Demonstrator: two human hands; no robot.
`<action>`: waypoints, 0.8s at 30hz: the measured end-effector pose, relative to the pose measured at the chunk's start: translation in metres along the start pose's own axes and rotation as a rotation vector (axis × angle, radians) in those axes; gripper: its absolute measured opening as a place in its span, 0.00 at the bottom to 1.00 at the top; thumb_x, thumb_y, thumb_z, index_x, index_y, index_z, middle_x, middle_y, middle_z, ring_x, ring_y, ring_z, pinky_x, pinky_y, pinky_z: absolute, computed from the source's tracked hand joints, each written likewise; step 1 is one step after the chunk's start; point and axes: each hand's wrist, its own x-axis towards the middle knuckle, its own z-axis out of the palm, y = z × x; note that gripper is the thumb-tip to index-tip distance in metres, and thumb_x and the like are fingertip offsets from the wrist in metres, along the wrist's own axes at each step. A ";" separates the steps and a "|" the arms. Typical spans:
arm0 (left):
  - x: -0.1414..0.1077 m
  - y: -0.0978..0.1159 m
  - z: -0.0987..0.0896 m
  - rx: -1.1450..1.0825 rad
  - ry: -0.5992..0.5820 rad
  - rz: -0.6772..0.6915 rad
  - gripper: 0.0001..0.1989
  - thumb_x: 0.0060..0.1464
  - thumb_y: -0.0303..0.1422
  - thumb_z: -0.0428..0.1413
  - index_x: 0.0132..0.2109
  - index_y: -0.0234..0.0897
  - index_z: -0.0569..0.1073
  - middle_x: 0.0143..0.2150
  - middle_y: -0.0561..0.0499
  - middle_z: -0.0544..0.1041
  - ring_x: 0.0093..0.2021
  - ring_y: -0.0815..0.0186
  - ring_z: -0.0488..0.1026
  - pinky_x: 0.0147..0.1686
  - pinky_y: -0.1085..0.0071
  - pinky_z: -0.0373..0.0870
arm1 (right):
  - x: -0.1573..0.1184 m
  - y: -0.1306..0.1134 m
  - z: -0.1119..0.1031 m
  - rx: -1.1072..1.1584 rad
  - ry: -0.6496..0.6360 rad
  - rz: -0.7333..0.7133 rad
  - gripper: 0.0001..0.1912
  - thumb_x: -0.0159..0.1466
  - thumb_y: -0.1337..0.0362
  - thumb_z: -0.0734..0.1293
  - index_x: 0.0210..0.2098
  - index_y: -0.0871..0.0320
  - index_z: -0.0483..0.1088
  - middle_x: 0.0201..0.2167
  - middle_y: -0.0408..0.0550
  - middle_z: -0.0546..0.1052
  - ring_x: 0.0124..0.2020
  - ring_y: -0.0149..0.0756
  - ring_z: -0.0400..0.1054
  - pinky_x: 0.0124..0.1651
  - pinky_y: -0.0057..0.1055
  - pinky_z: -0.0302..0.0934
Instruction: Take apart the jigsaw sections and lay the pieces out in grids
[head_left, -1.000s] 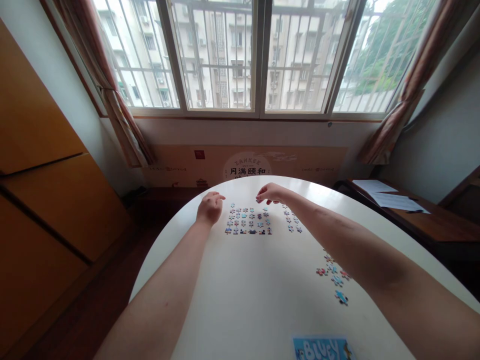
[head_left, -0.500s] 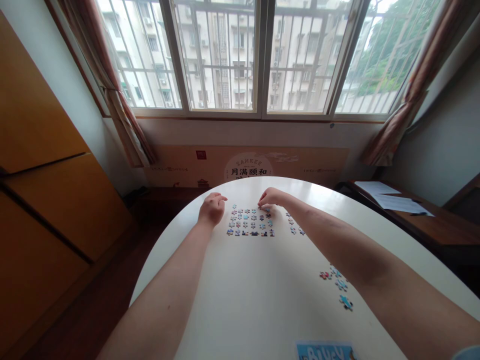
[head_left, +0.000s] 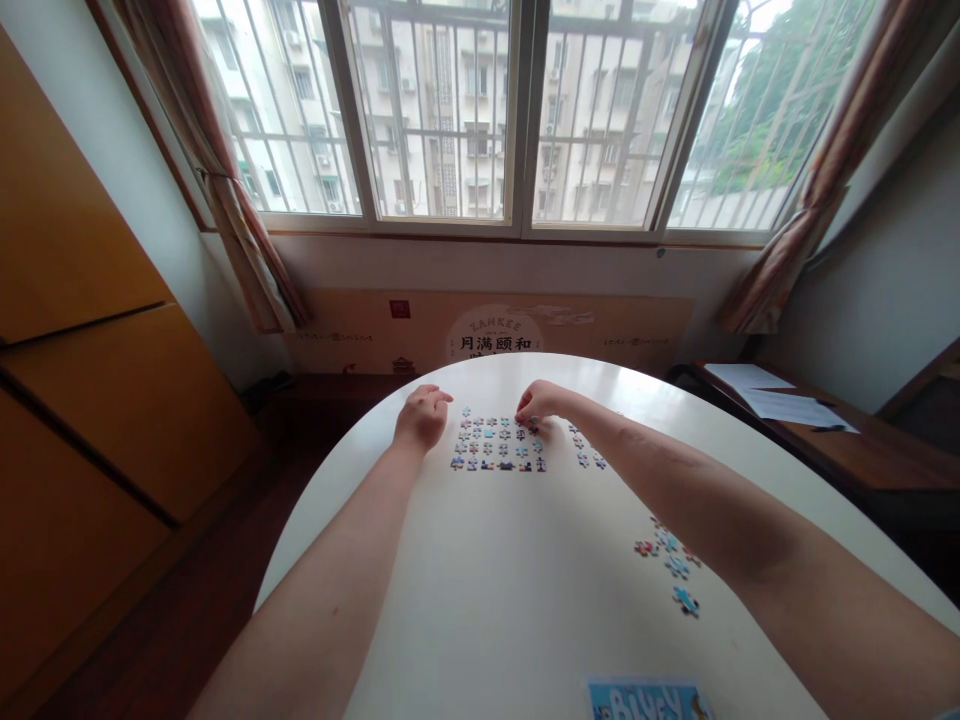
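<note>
Rows of small puzzle pieces (head_left: pixel 505 449) lie spaced apart on the white round table (head_left: pixel 450 580). At their upper right edge, my right hand (head_left: pixel 537 401) has its fingers pinched together, fingertips down at the top row; a puzzle piece (head_left: pixel 520 421) shows at the fingertips. My left hand (head_left: pixel 424 414) rests on the table left of the rows, loosely curled, with the index finger stretched to the right near a lone piece (head_left: pixel 466 412). Nothing shows in my left hand. More pieces (head_left: pixel 584 460) lie partly behind my right forearm.
A loose group of pieces (head_left: pixel 677 567) lies by my right forearm. At the near edge is a blue picture card (head_left: pixel 646 701) with large letters. A brown side table (head_left: pixel 862 455) at the right bears papers (head_left: pixel 799 409). Behind the table stands a printed beige box (head_left: pixel 337 330) under the window.
My right hand has dipped slightly at the top row, its fingers closer together. My left hand stays in place. The whole view has shifted a little.
</note>
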 end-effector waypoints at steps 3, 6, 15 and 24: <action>0.001 0.000 0.000 -0.001 -0.014 -0.006 0.22 0.56 0.30 0.43 0.41 0.37 0.82 0.55 0.43 0.74 0.57 0.54 0.70 0.61 0.59 0.64 | -0.005 -0.002 0.000 -0.002 0.041 -0.033 0.07 0.47 0.65 0.79 0.25 0.58 0.80 0.25 0.46 0.79 0.29 0.33 0.70 0.33 0.26 0.63; 0.002 0.001 -0.001 -0.001 -0.021 -0.016 0.22 0.56 0.30 0.43 0.41 0.36 0.82 0.55 0.43 0.74 0.57 0.54 0.70 0.61 0.59 0.64 | -0.013 -0.005 -0.011 0.033 0.142 -0.102 0.11 0.51 0.62 0.77 0.33 0.59 0.81 0.32 0.49 0.79 0.32 0.33 0.70 0.35 0.27 0.62; -0.001 0.023 -0.012 0.141 0.161 0.174 0.18 0.54 0.28 0.46 0.41 0.35 0.81 0.50 0.41 0.74 0.53 0.52 0.70 0.53 0.58 0.69 | -0.132 0.027 -0.087 0.126 0.354 -0.356 0.15 0.56 0.54 0.74 0.36 0.58 0.79 0.29 0.45 0.74 0.29 0.30 0.63 0.31 0.28 0.56; -0.039 0.193 -0.049 0.315 -0.130 0.816 0.12 0.56 0.28 0.47 0.33 0.39 0.75 0.40 0.45 0.74 0.42 0.55 0.70 0.39 0.60 0.70 | -0.235 0.114 -0.066 -0.208 0.242 -0.084 0.08 0.58 0.62 0.71 0.37 0.53 0.80 0.35 0.48 0.79 0.33 0.37 0.70 0.35 0.31 0.61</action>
